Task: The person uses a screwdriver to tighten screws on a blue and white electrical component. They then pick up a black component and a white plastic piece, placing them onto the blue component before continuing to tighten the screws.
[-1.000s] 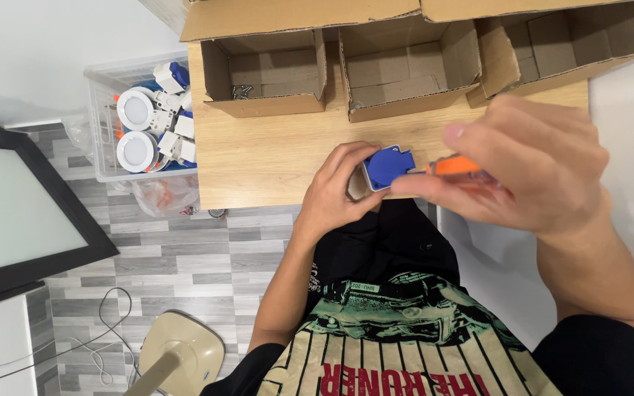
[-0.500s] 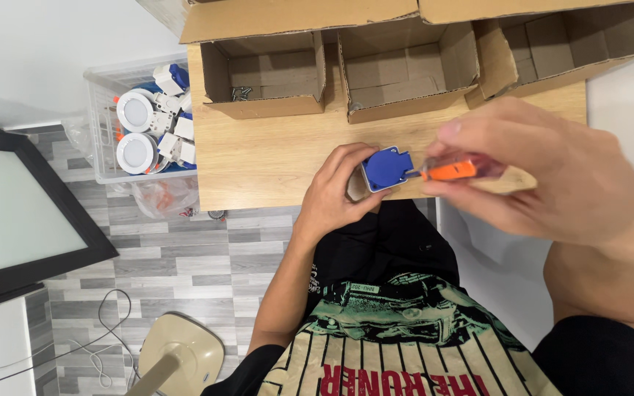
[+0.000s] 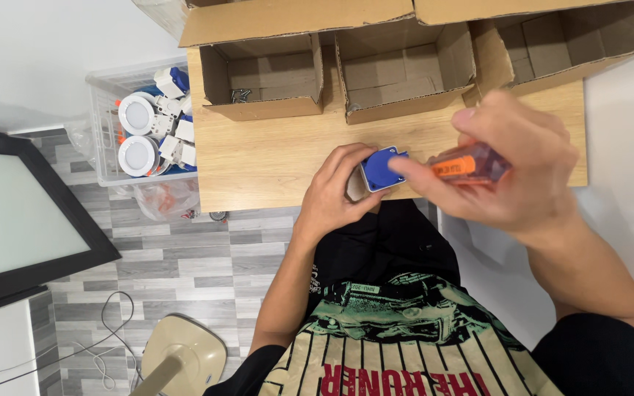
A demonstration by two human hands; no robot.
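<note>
Wooden worktop (image 3: 273,158) over grey floor tiles. At its near edge, the left hand (image 3: 335,194) grips one blue-capped part (image 3: 381,167); the right hand (image 3: 511,172) beside it grasps one orange-handled tool (image 3: 467,165). Behind them stand three open cardboard boxes (image 3: 262,70); left of the worktop, one clear bin (image 3: 104,132).

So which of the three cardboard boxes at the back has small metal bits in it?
The leftmost cardboard box, nearest the clear plastic bin: small metal pieces lie in its back left corner. The middle box and right box show only bare cardboard.
</note>
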